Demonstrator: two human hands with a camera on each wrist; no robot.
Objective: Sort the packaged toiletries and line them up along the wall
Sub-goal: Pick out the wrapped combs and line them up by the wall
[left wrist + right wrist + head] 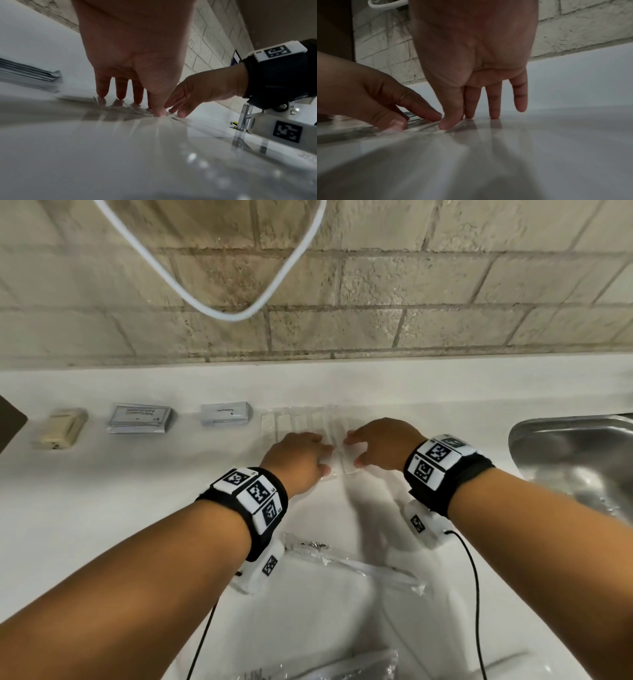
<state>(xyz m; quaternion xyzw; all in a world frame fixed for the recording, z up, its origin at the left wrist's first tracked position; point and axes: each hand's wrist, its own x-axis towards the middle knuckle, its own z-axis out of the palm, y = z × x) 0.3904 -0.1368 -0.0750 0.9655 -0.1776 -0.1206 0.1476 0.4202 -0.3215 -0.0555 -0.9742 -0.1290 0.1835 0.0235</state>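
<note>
Along the rough beige brick wall (pixel 376 285), on the smooth white countertop (pixel 102 508), lie a cream soap packet (pixel 61 428) at centre left, then a grey shampoo sachet stack (pixel 139 418) and a grey toothpaste sachet stack (pixel 225 413). A steel sink (pixel 575 453) sits at right, a white cable (pixel 219 309) loops at upper centre. At mid-frame the left hand (pixel 298 457) and right hand (pixel 383 443), fingers nearly straight, press fingertips on clear crinkly plastic packets (pixel 308 419). A clear-wrapped toothbrush (pixel 352 566) lies lower centre, between the forearms.
</note>
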